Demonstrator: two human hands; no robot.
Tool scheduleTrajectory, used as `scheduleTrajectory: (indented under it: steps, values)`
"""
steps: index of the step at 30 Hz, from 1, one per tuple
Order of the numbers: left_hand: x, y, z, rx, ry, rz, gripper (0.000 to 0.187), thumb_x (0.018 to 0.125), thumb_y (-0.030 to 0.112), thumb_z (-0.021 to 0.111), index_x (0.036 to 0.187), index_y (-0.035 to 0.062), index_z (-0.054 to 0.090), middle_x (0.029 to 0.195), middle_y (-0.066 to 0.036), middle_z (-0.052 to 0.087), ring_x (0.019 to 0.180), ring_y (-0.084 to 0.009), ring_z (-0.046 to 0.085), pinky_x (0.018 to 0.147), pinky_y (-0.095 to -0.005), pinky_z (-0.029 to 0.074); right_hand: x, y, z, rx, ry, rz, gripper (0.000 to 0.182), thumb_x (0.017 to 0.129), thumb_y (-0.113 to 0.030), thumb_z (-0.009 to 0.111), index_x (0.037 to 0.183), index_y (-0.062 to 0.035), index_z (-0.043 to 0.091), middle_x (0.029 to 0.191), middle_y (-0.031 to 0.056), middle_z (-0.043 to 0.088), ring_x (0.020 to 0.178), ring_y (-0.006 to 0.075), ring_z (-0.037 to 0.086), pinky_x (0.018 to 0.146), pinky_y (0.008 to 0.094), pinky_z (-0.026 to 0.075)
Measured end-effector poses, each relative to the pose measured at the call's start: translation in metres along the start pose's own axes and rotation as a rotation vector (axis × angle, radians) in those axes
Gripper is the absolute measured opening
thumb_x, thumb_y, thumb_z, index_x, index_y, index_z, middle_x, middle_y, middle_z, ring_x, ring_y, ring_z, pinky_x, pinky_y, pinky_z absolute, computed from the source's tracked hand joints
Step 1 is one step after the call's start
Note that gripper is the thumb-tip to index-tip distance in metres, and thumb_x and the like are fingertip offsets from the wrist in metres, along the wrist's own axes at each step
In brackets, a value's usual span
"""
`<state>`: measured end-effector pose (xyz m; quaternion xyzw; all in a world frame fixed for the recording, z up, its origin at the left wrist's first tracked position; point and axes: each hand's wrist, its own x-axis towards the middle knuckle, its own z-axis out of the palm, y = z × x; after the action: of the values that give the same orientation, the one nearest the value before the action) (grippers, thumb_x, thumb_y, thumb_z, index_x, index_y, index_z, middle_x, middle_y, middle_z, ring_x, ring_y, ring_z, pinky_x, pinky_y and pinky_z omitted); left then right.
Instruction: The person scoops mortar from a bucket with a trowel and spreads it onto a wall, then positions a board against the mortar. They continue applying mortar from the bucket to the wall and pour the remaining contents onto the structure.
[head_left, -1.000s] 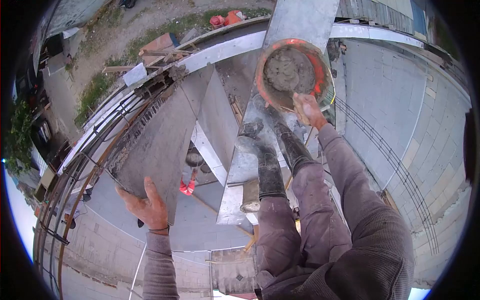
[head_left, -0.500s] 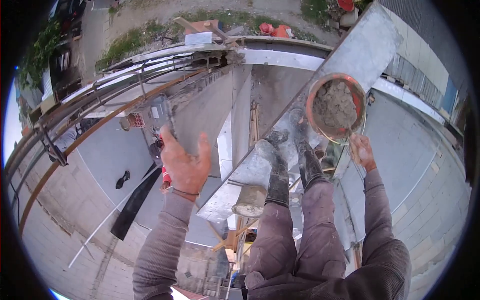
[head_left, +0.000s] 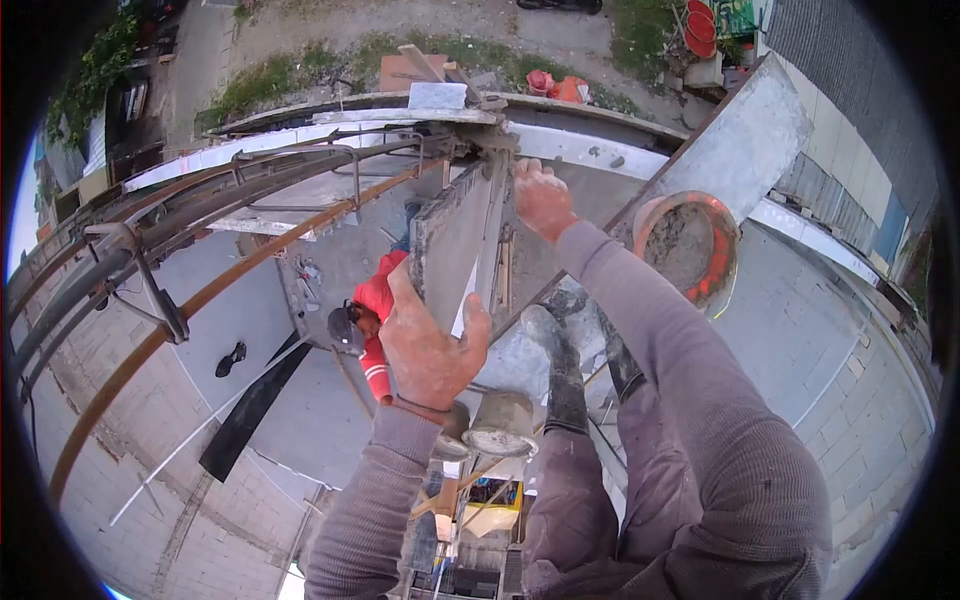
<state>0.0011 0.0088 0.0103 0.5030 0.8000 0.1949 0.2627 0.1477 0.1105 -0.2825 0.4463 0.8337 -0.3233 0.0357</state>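
Observation:
My left hand (head_left: 428, 345) is closed around the near end of a grey board (head_left: 452, 235), thumb on one side and fingers on the other. The board stands on edge and runs away from me to a mortar-covered corner post (head_left: 485, 138). My right hand (head_left: 545, 202) is closed beside the board's far end, close to the post; its fingertips are partly hidden, so what it grips cannot be made out. Right of my forearm, an orange bucket (head_left: 722, 262) of grey mortar (head_left: 685, 245) rests by the long plank under my boots.
The dusty plank (head_left: 745, 130) runs diagonally under my boots (head_left: 560, 385). Rusty rebar (head_left: 215, 290) curves along the left. Below, a person in a red top (head_left: 378, 290) stands near the board. Two mortar-stained buckets (head_left: 503, 415) hang or stand below my left hand; their support is hidden.
My right hand has let go of the bucket's handle and moved left to the post. My left hand and the board have shifted right. The person in red has come into fuller view.

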Motion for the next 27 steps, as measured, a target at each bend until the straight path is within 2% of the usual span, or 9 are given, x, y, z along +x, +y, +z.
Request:
scheduleTrajectory:
  steps: [2,9,12,14,17,19,23,25,27]
  values:
    - [0.000,-0.005,0.001,0.035,0.023,0.048,0.067,0.082,0.016,0.074,0.129,-0.0174,0.040,0.093,-0.028,0.067,0.079,-0.0424,0.070,0.070,-0.0429,0.055,0.001,-0.021,-0.013,-0.053,0.047,0.164,0.032,0.085,-0.008,0.054,0.116,-0.0003,0.057,0.115,0.0166,0.062,0.105,0.0336,0.066,0.087,0.0452,0.056]
    - [0.000,-0.003,0.001,0.005,0.033,0.057,0.066,0.083,0.016,0.073,0.130,-0.0154,0.040,0.093,-0.027,0.067,0.082,-0.0429,0.070,0.072,-0.0439,0.055,-0.142,0.045,-0.053,0.112,0.220,0.111,0.051,0.087,-0.011,0.061,0.137,-0.0088,0.053,0.125,0.0194,0.061,0.112,0.0395,0.063,0.087,0.0493,0.054]
    - [-0.002,0.002,0.000,-0.065,-0.023,-0.053,0.067,0.081,0.019,0.073,0.133,-0.0111,0.043,0.102,-0.029,0.065,0.090,-0.0450,0.069,0.079,-0.0470,0.055,-0.221,0.074,-0.085,0.052,0.155,0.166,0.042,0.089,-0.012,0.061,0.131,-0.0122,0.057,0.127,0.0166,0.061,0.109,0.0400,0.064,0.087,0.0493,0.053]
    - [-0.004,-0.002,0.002,0.075,0.002,-0.030,0.070,0.081,0.020,0.073,0.135,-0.0132,0.042,0.105,-0.031,0.063,0.095,-0.0460,0.067,0.084,-0.0472,0.053,-0.275,0.096,-0.100,0.167,0.088,0.555,0.025,0.094,-0.021,0.058,0.116,-0.0074,0.059,0.112,0.0206,0.063,0.093,0.0429,0.065,0.081,0.0521,0.053]
    - [-0.008,-0.012,0.007,0.216,0.045,0.091,0.075,0.084,0.023,0.074,0.138,-0.0169,0.039,0.109,-0.032,0.063,0.099,-0.0479,0.064,0.088,-0.0476,0.052,-0.359,0.147,-0.102,-0.154,0.021,0.532,0.021,0.098,-0.024,0.055,0.111,-0.0079,0.057,0.108,0.0237,0.064,0.085,0.0453,0.065,0.077,0.0552,0.052]
    - [-0.007,-0.009,0.010,0.206,0.043,0.156,0.076,0.086,0.023,0.074,0.138,-0.0181,0.038,0.110,-0.033,0.063,0.099,-0.0482,0.064,0.089,-0.0476,0.051,-0.392,0.177,-0.117,-0.134,0.021,0.673,0.020,0.097,-0.025,0.054,0.108,-0.0080,0.058,0.105,0.0221,0.066,0.089,0.0432,0.066,0.077,0.0558,0.052]
    - [-0.005,0.002,0.009,0.064,0.024,0.042,0.073,0.089,0.019,0.072,0.140,-0.0193,0.035,0.118,-0.033,0.063,0.105,-0.0443,0.065,0.094,-0.0456,0.050,-0.387,0.224,-0.149,-0.321,-0.272,0.756,0.026,0.096,-0.024,0.051,0.109,-0.0058,0.064,0.106,0.0196,0.068,0.096,0.0415,0.067,0.083,0.0532,0.054]
    - [-0.007,0.000,0.009,0.053,0.017,0.044,0.072,0.091,0.017,0.071,0.141,-0.0195,0.035,0.121,-0.034,0.062,0.108,-0.0425,0.065,0.096,-0.0442,0.049,-0.362,0.243,-0.146,-0.309,-0.019,0.759,0.024,0.093,-0.021,0.052,0.106,-0.0070,0.067,0.105,0.0186,0.069,0.098,0.0402,0.068,0.085,0.0509,0.054]
    - [-0.007,-0.006,0.009,0.104,0.033,0.043,0.069,0.093,0.016,0.070,0.142,-0.0184,0.035,0.125,-0.032,0.061,0.114,-0.0376,0.063,0.101,-0.0424,0.047,-0.289,0.219,-0.174,-0.218,-0.041,0.722,0.021,0.090,-0.018,0.053,0.098,-0.0095,0.071,0.101,0.0153,0.071,0.099,0.0372,0.068,0.086,0.0497,0.054]
